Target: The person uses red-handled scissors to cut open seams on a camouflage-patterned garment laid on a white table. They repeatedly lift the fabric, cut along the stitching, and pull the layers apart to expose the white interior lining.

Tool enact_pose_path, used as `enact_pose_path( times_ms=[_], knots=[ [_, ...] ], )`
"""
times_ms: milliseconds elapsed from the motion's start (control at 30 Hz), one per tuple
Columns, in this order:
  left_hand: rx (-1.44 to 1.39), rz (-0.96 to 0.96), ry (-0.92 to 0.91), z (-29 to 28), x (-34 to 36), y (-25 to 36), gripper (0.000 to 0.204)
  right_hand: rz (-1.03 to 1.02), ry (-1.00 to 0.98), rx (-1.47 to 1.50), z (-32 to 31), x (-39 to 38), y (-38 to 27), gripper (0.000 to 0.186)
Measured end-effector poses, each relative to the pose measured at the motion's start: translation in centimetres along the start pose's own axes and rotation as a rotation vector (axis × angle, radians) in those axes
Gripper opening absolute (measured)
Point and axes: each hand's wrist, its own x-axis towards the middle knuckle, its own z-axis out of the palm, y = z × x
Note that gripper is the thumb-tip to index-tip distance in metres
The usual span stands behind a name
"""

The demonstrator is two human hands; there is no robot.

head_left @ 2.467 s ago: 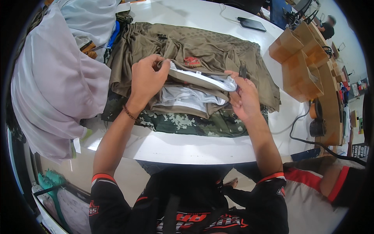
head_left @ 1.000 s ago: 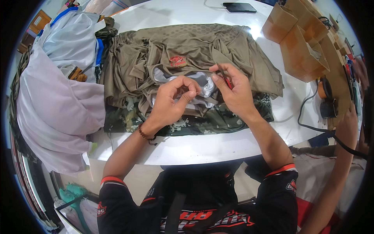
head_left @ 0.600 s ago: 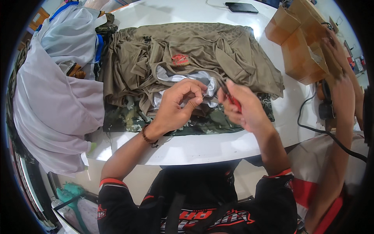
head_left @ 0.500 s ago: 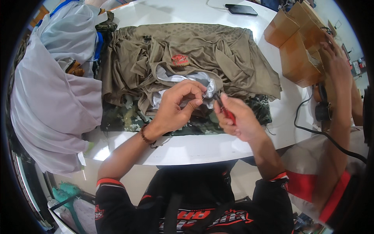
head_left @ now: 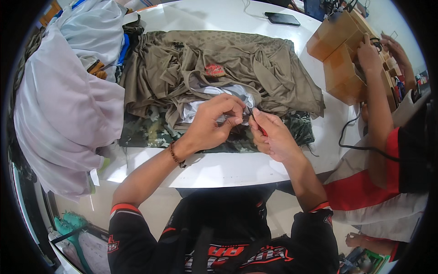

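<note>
A brown shirt (head_left: 269,59) with a red chest emblem lies spread on the table, its collar opening showing a white lining (head_left: 196,109). At that opening, my left hand (head_left: 214,121) pinches thumb and index finger together; what sits between them is too small to make out. My right hand (head_left: 276,137) is closed round small red-handled thread snips (head_left: 263,131), whose dark tips point at the collar edge beside my left fingertips. Most of the snips is hidden by my fingers. Under the shirt lies camouflage-patterned cloth (head_left: 155,130).
White and pale pink garments (head_left: 64,100) are heaped on the left. A phone (head_left: 282,18) lies at the far edge of the white table (head_left: 214,169). Cardboard boxes (head_left: 340,77), a black cable (head_left: 349,146) and another person's arm (head_left: 376,77) occupy the right side.
My right hand has brought the snips closer to my left fingertips at the collar. The other person's hand on the right has moved in among the boxes. The view has shifted slightly.
</note>
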Motion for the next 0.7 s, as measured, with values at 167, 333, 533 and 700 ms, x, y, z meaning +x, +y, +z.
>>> enact_pose_path(
  times_ms=[167, 333, 533, 700],
  knots=[
    [0.063, 0.227, -0.252, -0.5, -2.4, 6.0, 0.012, -0.210, 0.100, 0.010, -0.1, -1.2, -0.6, 0.041],
    [0.345, 0.177, -1.071, -0.6, -8.8, 10.1, 0.023, -0.496, 0.317, -0.449, -0.4, 0.2, -3.8, 0.027],
    [0.548, -0.032, 0.069, -6.4, -1.3, 8.3, 0.026, -0.513, 0.410, -0.884, 0.0, 3.5, -5.2, 0.024],
    [0.976, 0.199, 0.156, -9.8, 2.4, 1.0, 0.030, -0.477, 0.303, -1.075, -1.5, 3.8, -4.3, 0.027]
  ],
)
